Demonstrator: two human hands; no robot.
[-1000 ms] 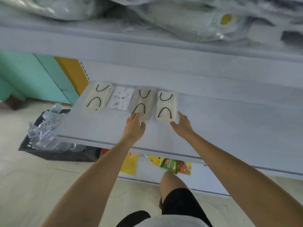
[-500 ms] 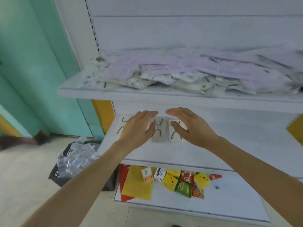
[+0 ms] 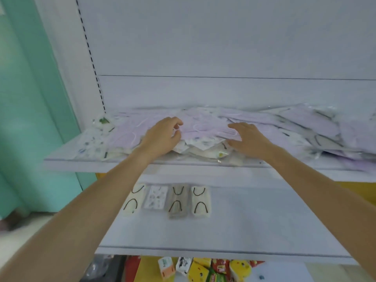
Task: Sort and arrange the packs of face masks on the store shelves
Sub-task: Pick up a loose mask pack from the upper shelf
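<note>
A loose pile of face mask packs (image 3: 284,123), lilac on top and white below, covers the upper shelf (image 3: 81,163). My left hand (image 3: 162,135) is at the pile's front, its curled fingers and thumb pinching the left edge of the top lilac pack (image 3: 203,127). My right hand (image 3: 248,139) rests on that pack's right end with fingers stretched over it and thumb low against the white packs. On the middle shelf (image 3: 264,220) several packs lie side by side: cream (image 3: 133,200), patterned white (image 3: 155,197), grey (image 3: 178,201), cream (image 3: 200,201).
Colourful snack packets (image 3: 203,269) lie on the bottom shelf. A dark basket (image 3: 101,269) of clear wrappers shows at the lower left on the floor. A green wall (image 3: 30,119) borders the shelving on the left. The shelf's white back panel (image 3: 223,47) rises behind the pile.
Both hands have risen from the row of packs on the middle shelf to the pile on the upper shelf. My view has tilted up with them.
</note>
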